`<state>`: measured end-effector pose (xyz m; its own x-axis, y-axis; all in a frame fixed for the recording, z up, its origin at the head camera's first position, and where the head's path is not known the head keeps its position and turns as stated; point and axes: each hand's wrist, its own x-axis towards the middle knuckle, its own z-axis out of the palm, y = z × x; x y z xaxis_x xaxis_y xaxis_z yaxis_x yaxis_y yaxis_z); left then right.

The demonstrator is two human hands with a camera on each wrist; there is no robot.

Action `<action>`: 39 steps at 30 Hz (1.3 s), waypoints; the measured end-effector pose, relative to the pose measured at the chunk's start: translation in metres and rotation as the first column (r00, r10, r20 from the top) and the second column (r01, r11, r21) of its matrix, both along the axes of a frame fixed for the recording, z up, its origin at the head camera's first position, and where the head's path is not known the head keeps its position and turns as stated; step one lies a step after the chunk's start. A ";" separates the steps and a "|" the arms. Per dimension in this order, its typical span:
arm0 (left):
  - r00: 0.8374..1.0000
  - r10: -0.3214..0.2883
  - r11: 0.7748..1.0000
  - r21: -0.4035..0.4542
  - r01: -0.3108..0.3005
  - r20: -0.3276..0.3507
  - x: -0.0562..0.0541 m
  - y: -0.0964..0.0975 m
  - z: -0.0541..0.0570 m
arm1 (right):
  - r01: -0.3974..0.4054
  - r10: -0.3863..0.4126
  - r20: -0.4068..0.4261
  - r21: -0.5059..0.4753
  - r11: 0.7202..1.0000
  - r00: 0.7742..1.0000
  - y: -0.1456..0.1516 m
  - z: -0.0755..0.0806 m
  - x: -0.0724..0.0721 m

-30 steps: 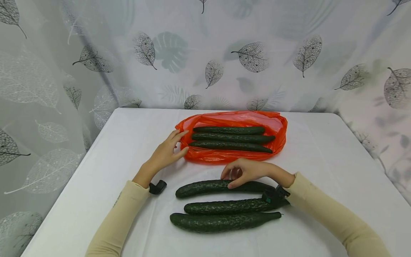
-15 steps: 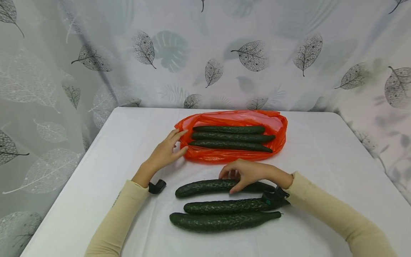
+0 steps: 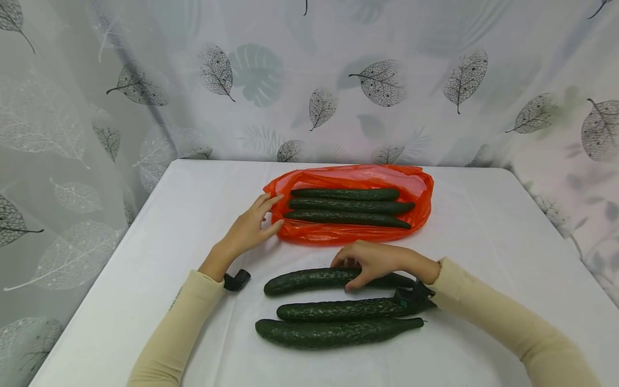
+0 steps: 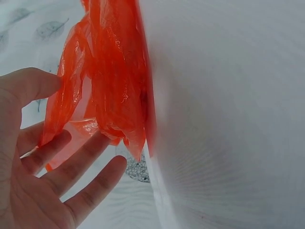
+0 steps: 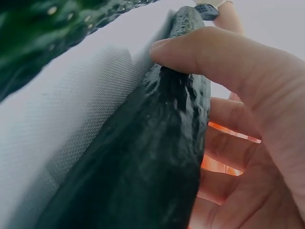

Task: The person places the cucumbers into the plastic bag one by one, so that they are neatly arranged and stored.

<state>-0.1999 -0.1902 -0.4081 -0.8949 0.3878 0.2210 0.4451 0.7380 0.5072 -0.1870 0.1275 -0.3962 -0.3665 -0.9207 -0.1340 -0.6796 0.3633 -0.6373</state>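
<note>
My right hand (image 3: 371,260) grips the farthest of three loose dark green cucumbers, this one (image 3: 304,280) lying crosswise on the table. In the right wrist view the thumb lies along one side of the cucumber (image 5: 143,152) and the fingers along the other. My left hand (image 3: 247,229) is at the left end of a red plastic bag (image 3: 314,236), fingers spread and relaxed. The left wrist view has the thumb touching the bag (image 4: 116,71) and fingers beside its folds. Inside the spread bag lie three cucumbers (image 3: 350,206) side by side.
Nearer the front edge lie two more cucumbers, the middle one (image 3: 333,310) partly under the right wrist's black camera (image 3: 413,297) in this view, and the front one (image 3: 333,333). A white cloth covers the table (image 3: 493,231). A leaf-patterned curtain (image 3: 280,70) hangs behind.
The right thumb and fingers have shifted slightly along the cucumber and closed round it. The left hand and the bag stay where they were.
</note>
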 end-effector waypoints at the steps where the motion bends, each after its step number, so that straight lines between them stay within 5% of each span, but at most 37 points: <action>1: 1.000 0.000 1.000 -0.001 0.000 0.001 0.000 0.000 0.000 | 0.001 -0.001 -0.002 0.000 1.000 1.000 0.000 0.000 0.000; 29: 1.000 0.005 1.000 -0.009 -0.004 0.013 -0.001 0.000 0.000 | 0.016 -0.017 -0.044 -0.025 1.000 0.999 0.012 0.013 -0.003; 39: 1.000 0.009 1.000 -0.017 -0.009 0.025 -0.002 0.000 0.000 | 0.065 -0.074 -0.054 -0.150 0.986 0.996 0.015 0.012 -0.006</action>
<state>-0.2014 -0.1897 -0.4082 -0.9034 0.3833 0.1920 0.4258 0.7502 0.5059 -0.1930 0.1428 -0.3840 -0.4332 -0.9009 0.0259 -0.6940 0.3151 -0.6474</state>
